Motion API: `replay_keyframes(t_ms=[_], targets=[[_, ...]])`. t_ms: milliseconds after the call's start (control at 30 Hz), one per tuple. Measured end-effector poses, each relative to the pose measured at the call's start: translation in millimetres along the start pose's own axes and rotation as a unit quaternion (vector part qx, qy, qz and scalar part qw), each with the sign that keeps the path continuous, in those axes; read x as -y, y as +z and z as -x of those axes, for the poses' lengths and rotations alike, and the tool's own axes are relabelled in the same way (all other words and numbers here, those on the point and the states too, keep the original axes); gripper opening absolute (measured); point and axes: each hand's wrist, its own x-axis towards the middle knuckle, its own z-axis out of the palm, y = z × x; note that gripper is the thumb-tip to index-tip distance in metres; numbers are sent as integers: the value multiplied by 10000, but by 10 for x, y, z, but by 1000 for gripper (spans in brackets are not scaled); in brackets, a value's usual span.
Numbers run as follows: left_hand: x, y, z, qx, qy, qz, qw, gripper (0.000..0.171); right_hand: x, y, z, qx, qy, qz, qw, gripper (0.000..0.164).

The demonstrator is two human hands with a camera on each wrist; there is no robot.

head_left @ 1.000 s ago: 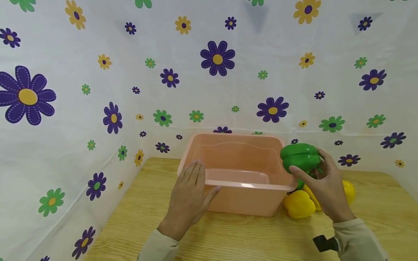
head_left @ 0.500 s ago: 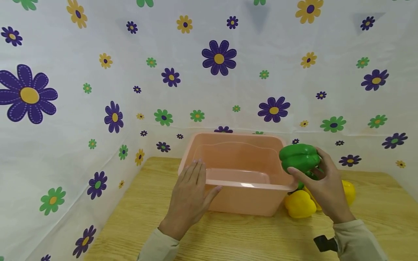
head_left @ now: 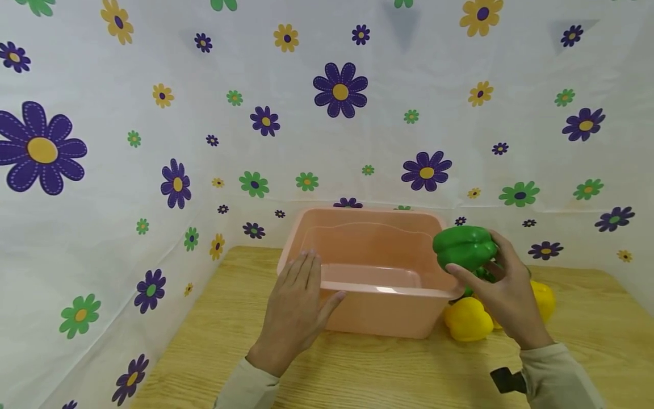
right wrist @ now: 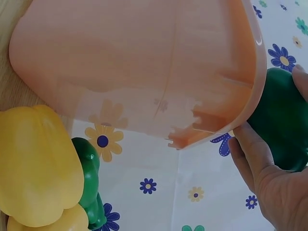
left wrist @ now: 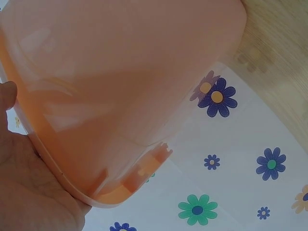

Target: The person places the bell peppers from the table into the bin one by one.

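A green bell pepper (head_left: 464,247) lies on its side in my right hand (head_left: 516,298), which grips it by the stem end above the right rim of a pink plastic tub (head_left: 380,313). In the right wrist view the thumb and fingers are around the green pepper (right wrist: 281,122), close to the tub's rim. My left hand (head_left: 293,307) rests on the tub's front left corner with its fingers straight. The left wrist view shows the palm against the rim of the tub (left wrist: 120,86). No contents show inside the tub.
Yellow bell peppers (head_left: 467,320) lie on the wooden table (head_left: 373,375) at the tub's right, partly behind my right hand. Beside them is another green pepper (right wrist: 88,168). A white flower-patterned cloth (head_left: 286,147) hangs behind and at the left.
My right hand has shifted slightly left with the green bell pepper, bringing it a little further over the tub's rim. The left hand and the tub stay put.
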Motion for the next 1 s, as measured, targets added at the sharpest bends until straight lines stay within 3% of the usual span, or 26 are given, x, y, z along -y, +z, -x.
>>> replay_keyframes(t_ms=[1000], targets=[[-6,-23,-2,-29,-9,0,10000,79,32,25,-8,177,-244,130,9995,84]])
